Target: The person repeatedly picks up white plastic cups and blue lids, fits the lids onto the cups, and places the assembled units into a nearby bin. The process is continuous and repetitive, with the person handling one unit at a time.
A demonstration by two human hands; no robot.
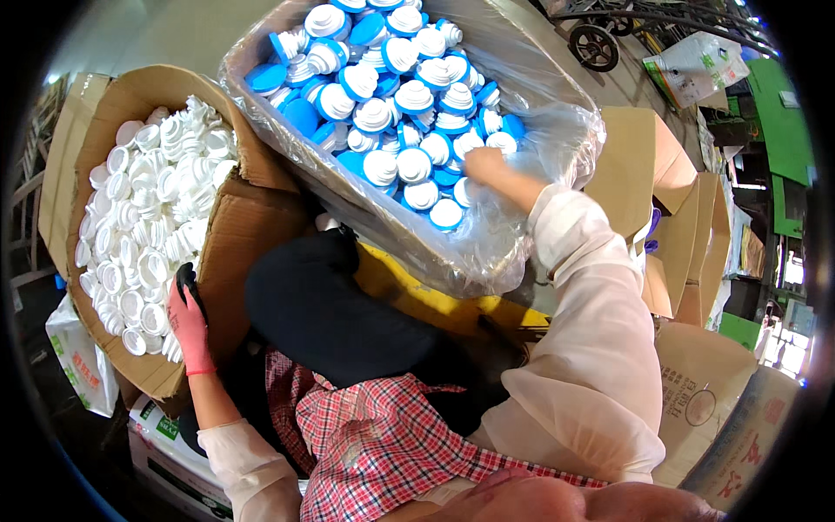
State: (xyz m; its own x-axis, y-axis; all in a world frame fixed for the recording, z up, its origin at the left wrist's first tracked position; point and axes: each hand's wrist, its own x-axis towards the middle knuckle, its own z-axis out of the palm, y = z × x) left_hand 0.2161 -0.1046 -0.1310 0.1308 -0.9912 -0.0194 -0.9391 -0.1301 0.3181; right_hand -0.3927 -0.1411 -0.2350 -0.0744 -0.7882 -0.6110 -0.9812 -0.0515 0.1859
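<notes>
My left hand, in a pink glove with black on the palm side, reaches over the near edge of a brown carton. Its fingers look stretched out beside the white plastic caps that fill the carton. My bare right hand is at the right side of a large box lined with clear plastic. Its fingers are curled down among blue-and-white stepped plastic caps. What lies between those fingers is hidden.
My black-clad leg lies between the two boxes, with a yellow surface beneath the lined box. Opened cartons stand at the right. A white bag is at the left, and a wheeled cart at the far right.
</notes>
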